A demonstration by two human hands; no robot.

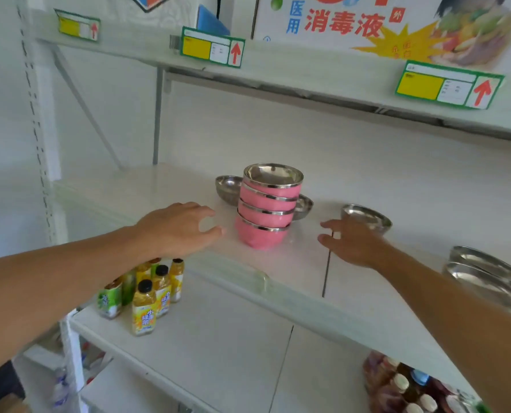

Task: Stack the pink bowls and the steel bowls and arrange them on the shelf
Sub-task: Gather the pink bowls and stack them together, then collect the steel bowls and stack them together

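So going left to right: down on the lower shelf there's a cluster of yellow- and green-labelled plastic drink bottles (pixel 146 293) sitting under the left forearm; the label writing is too small for me to read.

Up on the white metal middle shelf (pixel 278 272), the left hand (pixel 178 229) is hovering just left of the bowls, fingers loosely spread and gripping nothing. Behind it a single shiny steel bowl (pixel 227 187) is peeking out at the back. Then the main thing: a stack of four pink bowls with steel rims (pixel 267 208), nested but leaning a bit, sitting mid-shelf. Another small steel bowl (pixel 303 207) is tucked behind its right side. The right hand (pixel 352 241) is hanging just right of the stack, also relaxed and holding nothing. Past it a wider steel bowl (pixel 367 217) is sitting alone, and at the far right edge a nested pair of big steel bowls (pixel 483 272) is lying tilted.

Progress-wise, I'd say the pink half looks done, though the stack could use straightening. The steel ones are still scattered, so that part is mostly left.

Writing: the white cardboard box (pixel 352 22) on the top shelf reads 医用 消毒液 in blue and red. The green-framed yellow price tags (pixel 212 49) are showing red up arrows; their small print is unreadable.
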